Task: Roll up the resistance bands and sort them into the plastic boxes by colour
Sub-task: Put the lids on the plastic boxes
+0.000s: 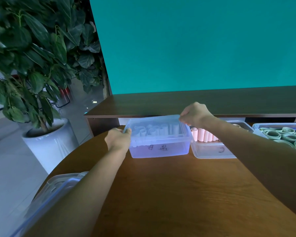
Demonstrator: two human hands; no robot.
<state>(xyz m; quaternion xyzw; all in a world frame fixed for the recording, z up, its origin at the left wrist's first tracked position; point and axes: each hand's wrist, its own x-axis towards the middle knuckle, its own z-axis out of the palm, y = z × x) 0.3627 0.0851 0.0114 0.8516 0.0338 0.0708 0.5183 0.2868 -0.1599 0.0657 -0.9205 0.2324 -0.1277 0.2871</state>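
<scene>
Far desk, left box: lid on blue box
Left hand: grip pinches near-left lid corner
Right hand: grip pinches far-right corner
Handling: lid likely light, flexy; hold at corners

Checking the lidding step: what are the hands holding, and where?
Both hold the translucent plastic lid over the blue-tinted box: left hand at its near-left corner, right hand at its far-right corner.

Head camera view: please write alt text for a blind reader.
Both hands, left hand and right hand, grip the lid on a bluish box of rolled bands. Beside it stand a box of pink rolls and a box of green rolls.
</scene>
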